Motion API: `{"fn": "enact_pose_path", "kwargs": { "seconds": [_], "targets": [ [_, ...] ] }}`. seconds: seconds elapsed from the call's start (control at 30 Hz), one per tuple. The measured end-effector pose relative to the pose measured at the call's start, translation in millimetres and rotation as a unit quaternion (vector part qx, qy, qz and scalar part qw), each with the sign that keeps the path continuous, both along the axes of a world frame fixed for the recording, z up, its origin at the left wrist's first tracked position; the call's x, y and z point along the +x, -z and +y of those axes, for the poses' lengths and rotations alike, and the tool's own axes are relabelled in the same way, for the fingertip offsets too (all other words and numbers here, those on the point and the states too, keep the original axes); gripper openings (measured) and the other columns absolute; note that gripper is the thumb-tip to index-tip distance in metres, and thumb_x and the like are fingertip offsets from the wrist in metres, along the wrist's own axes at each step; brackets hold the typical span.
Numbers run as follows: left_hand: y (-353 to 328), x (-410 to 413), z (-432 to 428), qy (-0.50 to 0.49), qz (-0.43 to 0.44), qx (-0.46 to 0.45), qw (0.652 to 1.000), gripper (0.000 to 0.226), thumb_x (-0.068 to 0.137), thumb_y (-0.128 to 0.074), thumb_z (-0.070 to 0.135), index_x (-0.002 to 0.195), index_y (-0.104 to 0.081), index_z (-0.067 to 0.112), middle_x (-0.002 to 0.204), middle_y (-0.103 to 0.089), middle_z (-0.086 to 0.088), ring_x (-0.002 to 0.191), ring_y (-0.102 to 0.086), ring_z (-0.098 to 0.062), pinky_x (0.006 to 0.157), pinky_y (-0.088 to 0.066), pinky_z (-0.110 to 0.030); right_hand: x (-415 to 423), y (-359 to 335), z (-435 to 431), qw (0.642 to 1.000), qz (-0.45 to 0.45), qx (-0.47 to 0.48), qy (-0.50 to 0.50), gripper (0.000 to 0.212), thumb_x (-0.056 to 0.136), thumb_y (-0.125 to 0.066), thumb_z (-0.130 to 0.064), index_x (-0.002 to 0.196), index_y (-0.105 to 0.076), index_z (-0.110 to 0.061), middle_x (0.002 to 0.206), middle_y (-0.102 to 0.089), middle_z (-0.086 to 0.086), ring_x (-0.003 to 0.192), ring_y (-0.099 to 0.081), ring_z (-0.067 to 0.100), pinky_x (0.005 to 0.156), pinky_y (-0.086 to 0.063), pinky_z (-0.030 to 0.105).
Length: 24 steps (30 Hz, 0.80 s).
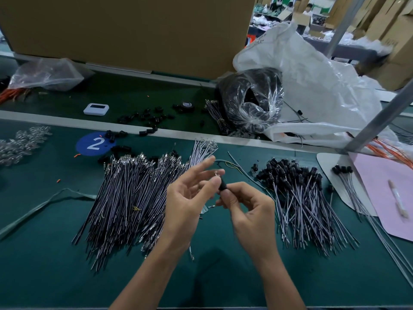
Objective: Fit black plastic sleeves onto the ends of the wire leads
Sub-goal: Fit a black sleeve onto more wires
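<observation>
The green worktop (44,253) fills the view, with a big white plastic bag (324,86) slumped on its far right side. Left of centre lies a broad heap of bare wire leads (129,198), metal tips pointing away; to the right sits a smaller heap of sleeved leads (301,198), black caps bunched at its far end. Both hands are raised between the two heaps. The left hand (192,198) pinches a wire lead (216,174) near its metal tip, thumb against forefinger, the other fingers spread. The right hand (248,209) has its grip closed on a black sleeve (222,186) – thumb and fingers curled round it – just below that tip.
</observation>
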<state>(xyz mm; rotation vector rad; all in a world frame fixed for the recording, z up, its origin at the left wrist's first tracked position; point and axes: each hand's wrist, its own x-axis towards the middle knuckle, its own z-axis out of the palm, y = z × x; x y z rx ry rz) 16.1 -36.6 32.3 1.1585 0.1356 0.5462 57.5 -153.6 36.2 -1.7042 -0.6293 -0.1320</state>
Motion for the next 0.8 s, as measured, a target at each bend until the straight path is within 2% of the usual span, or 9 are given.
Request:
{"fn": "enact_pose_path", "kwargs": {
  "seconds": [0.03,0.1,0.2,0.33,0.5,0.6,0.8],
  "targets": [
    [3,-1,-2,0.029,0.001,-0.022,0.999,0.037,0.079,-0.071,0.013,0.115,-0.07,0.022,0.101,-0.075,-0.008,0.092,-0.071,-0.017,0.075,-0.055,-0.024,1,0,0,1.0,-0.003,0.005,0.005,0.014,0.088,-0.064,-0.015,0.08,-0.071,-0.024,0.069,-0.07,-0.01,0.067,-0.069,0.013,0.067,-0.056,0.031],
    [6,-4,-6,0.053,-0.001,-0.028,0.998,0.031,0.077,-0.074,0.011,0.107,-0.074,0.02,0.1,-0.076,-0.006,0.092,-0.072,-0.016,0.077,-0.055,-0.022,1,1,2,1.0,-0.004,0.011,0.012,0.015,0.086,-0.064,-0.012,0.082,-0.071,-0.024,0.074,-0.072,-0.011,0.07,-0.069,0.011,0.069,-0.056,0.032],
    [5,-6,-12,0.036,-0.008,-0.03,0.999,0.02,0.075,-0.075,0.014,0.093,-0.079,0.019,0.096,-0.076,-0.006,0.09,-0.072,-0.014,0.077,-0.054,-0.019,-3,5,3,1.0,0.015,0.027,0.007,0.014,0.085,-0.065,-0.011,0.081,-0.071,-0.022,0.078,-0.073,-0.011,0.075,-0.069,0.007,0.072,-0.054,0.024],
    [2,-7,-12,0.02,-0.011,-0.046,0.999,0.024,0.071,-0.074,0.019,0.094,-0.079,0.02,0.093,-0.077,-0.005,0.088,-0.072,-0.012,0.073,-0.053,-0.019,-7,10,4,0.999,0.018,0.046,-0.004,0.009,0.086,-0.067,-0.01,0.077,-0.07,-0.011,0.071,-0.07,-0.001,0.068,-0.066,0.012,0.068,-0.051,0.023],
    [-3,-10,-13,0.017,-0.046,-0.046,0.998,0.027,0.07,-0.074,0.014,0.096,-0.079,0.022,0.091,-0.077,-0.006,0.088,-0.073,-0.015,0.077,-0.055,-0.019,-11,6,5,0.997,-0.014,0.077,-0.002,0.023,0.083,-0.068,0.001,0.08,-0.069,-0.021,0.073,-0.064,-0.001,0.069,-0.061,0.002,0.069,-0.046,0.012],
    [-5,-12,-13,0.021,-0.069,-0.038,0.997,0.031,0.068,-0.082,0.015,0.098,-0.079,0.021,0.094,-0.077,-0.006,0.092,-0.073,-0.018,0.081,-0.054,-0.02,-12,5,6,0.994,-0.024,0.102,-0.006,0.021,0.082,-0.068,-0.005,0.077,-0.067,-0.025,0.074,-0.062,-0.002,0.072,-0.06,0.001,0.069,-0.046,0.012],
    [-6,-16,-14,0.024,-0.086,-0.024,0.996,0.034,0.072,-0.077,0.01,0.105,-0.076,0.019,0.099,-0.076,-0.003,0.096,-0.072,-0.018,0.084,-0.054,-0.02,-14,8,6,0.994,-0.021,0.11,-0.016,0.008,0.085,-0.068,-0.02,0.078,-0.067,-0.024,0.078,-0.061,-0.007,0.075,-0.06,0.007,0.07,-0.046,0.017]
  ]
}}
